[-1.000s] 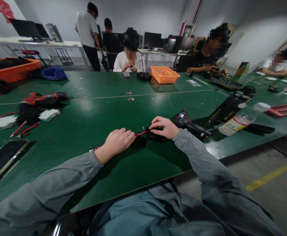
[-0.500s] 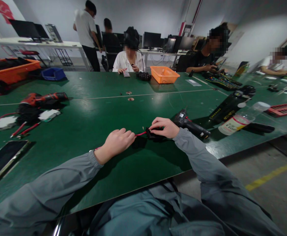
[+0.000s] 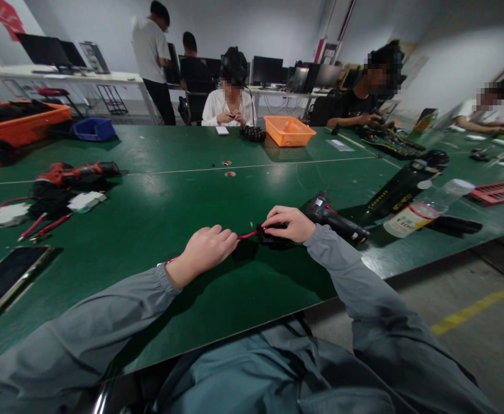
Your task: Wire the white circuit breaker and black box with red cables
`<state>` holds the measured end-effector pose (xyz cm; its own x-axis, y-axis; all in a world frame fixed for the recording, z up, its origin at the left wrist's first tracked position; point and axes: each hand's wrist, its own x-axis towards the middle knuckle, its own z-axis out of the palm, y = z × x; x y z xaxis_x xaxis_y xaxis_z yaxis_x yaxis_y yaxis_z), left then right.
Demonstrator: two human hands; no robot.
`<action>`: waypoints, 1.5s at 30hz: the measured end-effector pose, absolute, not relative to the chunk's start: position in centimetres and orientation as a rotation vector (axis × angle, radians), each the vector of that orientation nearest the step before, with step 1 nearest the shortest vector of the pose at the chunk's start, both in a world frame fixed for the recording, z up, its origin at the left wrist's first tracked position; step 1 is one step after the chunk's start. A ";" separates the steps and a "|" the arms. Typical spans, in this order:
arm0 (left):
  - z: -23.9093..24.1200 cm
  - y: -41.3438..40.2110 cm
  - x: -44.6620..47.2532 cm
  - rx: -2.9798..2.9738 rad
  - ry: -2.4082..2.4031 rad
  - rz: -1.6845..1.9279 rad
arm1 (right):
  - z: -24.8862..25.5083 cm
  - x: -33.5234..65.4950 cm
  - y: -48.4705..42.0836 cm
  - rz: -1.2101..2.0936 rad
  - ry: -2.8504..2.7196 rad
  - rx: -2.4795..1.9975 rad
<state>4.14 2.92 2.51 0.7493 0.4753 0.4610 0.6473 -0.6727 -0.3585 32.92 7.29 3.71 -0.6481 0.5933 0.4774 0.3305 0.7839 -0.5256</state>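
"Holding anything, is the left hand [image 3: 209, 252]?"

"Yes, its grip is closing tightly around a thin red wire [image 3: 247, 235], which is running out from the fingertips toward the other hand."

"And where is that wire leading?"

"It is meeting a small, black, boxy piece [image 3: 260, 233], positioned between the two hands, low over the glossy green surface [image 3: 170, 198]. Whether the piece is touching down, I'm not managing to tell."

"What is the right hand [image 3: 289, 224] doing?"

"Its grip is staying narrow: thumb and fingers are pinching the black piece, and they are hiding much of it from view."

"Anything lying nearby?"

"A black pistol-shaped power screwdriver [image 3: 333, 219] is lying just beyond the right wrist. Farther right, a clear plastic bottle with a white cap and pale label [image 3: 411, 218] is sitting near a black cylinder with yellow lettering [image 3: 401, 183]."

"And on the left?"

"An orange-and-black cordless drill [image 3: 71, 177] is resting well apart from the hands, near two white blocky parts [image 3: 87, 200]. Closer in, a dark-screened phone in a pale-edged case [image 3: 8, 282] is lying flat. Across from us, a person in a white shirt [image 3: 211, 109] is sitting beside an orange plastic basket [image 3: 289, 132]."
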 end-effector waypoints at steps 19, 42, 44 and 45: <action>2.5 2.8 4.1 -2.457 -0.832 -0.461 | 3.7 32.9 7.2 0.500 -2.315 -0.704; 2.8 2.8 4.2 -2.493 -0.845 -0.473 | 3.5 32.8 8.6 1.258 -1.354 -1.089; 2.7 2.8 4.1 -2.506 -0.846 -0.473 | 3.5 33.1 8.8 1.355 -1.241 -1.149; 2.6 2.8 4.1 -2.511 -0.845 -0.472 | 3.5 33.2 8.9 1.395 -1.199 -1.168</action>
